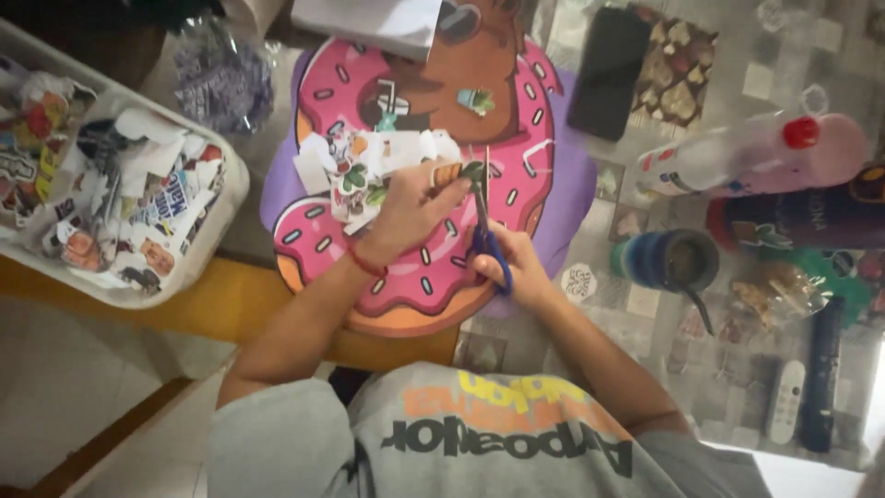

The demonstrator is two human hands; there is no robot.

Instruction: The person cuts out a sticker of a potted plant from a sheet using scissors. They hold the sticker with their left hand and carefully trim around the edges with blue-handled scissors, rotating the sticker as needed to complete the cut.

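Observation:
My left hand (410, 210) pinches a small orange and green paper cut-out (450, 175) above a doughnut-shaped pink mat (521, 138). My right hand (516, 266) grips blue-handled scissors (485, 217), whose blades point up and meet the cut-out's edge. A heap of white paper scraps and small cut pictures (355, 171) lies on the mat just left of my left hand. A red band circles my left wrist.
A white tray (217, 226) full of cut stickers stands at the left. A black phone (608, 72), a pink-capped bottle (751, 155), a dark cup with a straw (666, 263), a white remote (786, 401) and a black remote (821, 373) lie at the right.

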